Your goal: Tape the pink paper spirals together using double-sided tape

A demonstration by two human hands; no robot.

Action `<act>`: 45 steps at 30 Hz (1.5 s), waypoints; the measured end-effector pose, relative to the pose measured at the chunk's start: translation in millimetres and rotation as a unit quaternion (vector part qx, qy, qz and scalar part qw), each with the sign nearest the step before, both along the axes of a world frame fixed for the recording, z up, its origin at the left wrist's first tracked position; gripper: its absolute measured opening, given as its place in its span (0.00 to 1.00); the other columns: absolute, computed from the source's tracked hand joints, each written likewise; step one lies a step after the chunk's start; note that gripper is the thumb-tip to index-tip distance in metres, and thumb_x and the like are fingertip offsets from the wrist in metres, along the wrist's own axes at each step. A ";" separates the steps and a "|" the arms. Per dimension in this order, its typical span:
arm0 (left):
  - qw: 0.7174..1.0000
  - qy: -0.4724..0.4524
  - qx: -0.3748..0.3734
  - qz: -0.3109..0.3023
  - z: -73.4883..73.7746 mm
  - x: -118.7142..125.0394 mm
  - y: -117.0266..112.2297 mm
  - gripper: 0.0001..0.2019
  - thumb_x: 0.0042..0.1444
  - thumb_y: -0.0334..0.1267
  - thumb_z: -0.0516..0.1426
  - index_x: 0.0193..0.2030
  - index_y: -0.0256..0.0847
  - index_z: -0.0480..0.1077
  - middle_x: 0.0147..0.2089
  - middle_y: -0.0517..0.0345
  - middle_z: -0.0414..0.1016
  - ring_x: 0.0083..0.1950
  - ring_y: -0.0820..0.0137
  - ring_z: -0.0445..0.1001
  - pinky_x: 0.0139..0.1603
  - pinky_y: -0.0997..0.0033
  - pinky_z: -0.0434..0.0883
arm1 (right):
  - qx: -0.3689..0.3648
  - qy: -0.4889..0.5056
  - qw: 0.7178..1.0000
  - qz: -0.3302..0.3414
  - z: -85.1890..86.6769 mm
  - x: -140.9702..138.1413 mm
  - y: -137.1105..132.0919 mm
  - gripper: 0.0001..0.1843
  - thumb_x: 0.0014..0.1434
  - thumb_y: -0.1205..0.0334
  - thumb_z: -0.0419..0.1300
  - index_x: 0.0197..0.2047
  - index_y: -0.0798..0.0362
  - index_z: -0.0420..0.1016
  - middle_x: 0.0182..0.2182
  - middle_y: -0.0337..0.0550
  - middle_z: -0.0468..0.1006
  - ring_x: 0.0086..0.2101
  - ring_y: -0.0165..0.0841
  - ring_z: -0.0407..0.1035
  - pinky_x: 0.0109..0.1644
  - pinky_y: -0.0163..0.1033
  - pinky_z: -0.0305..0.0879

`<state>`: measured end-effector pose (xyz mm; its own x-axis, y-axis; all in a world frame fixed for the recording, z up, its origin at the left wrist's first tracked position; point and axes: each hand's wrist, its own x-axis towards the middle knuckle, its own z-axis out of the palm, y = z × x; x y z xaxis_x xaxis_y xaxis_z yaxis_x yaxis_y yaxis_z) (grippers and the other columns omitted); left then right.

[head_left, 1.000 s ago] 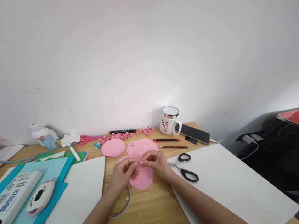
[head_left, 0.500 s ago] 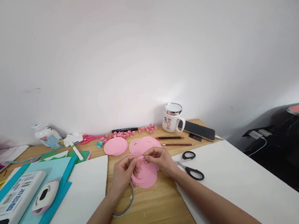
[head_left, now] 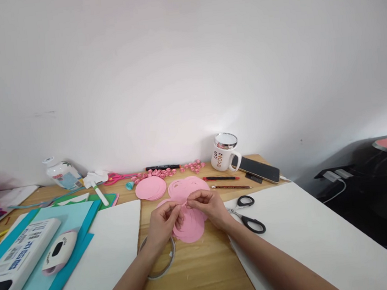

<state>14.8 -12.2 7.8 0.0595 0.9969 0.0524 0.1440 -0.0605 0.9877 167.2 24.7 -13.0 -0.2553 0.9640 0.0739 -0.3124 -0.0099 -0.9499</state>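
My left hand (head_left: 163,221) and my right hand (head_left: 209,206) meet at the fingertips, both in a pinch. Between them is a narrow pink paper strip (head_left: 184,203), mostly covered by the fingers. Directly beneath lie pink paper circles (head_left: 190,228), loosely overlapping. Farther back are more cut pink pieces (head_left: 188,187) and a neat stack of pink circles (head_left: 150,188). A grey ring-shaped roll of tape (head_left: 163,273) lies by my left wrist. Black-handled scissors (head_left: 247,213) rest on white paper to the right of my right hand.
Small rolled pink paper pieces (head_left: 158,173) lie along the wall beside a black marker (head_left: 163,167). A white mug (head_left: 223,156), a phone (head_left: 260,169) and pencils (head_left: 231,187) stand or lie back right. On the left are a white box (head_left: 22,260) and a correction-tape-like dispenser (head_left: 59,252).
Both hands stay together at the pink strip, with only slight finger movement; less of the strip shows now. The whole view has shifted a little. Nothing else has moved.
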 end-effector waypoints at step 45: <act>1.000 0.022 0.006 0.005 3.3 -0.6 0.5 0.13 0.51 0.42 0.55 0.22 0.36 0.69 0.19 0.59 0.69 0.21 0.74 0.67 0.21 0.77 0.64 | -0.018 -0.031 0.999 0.022 -5.4 2.3 2.6 0.12 0.41 0.58 0.67 0.31 0.54 0.78 0.32 0.45 0.79 0.32 0.33 0.72 0.41 0.40 0.65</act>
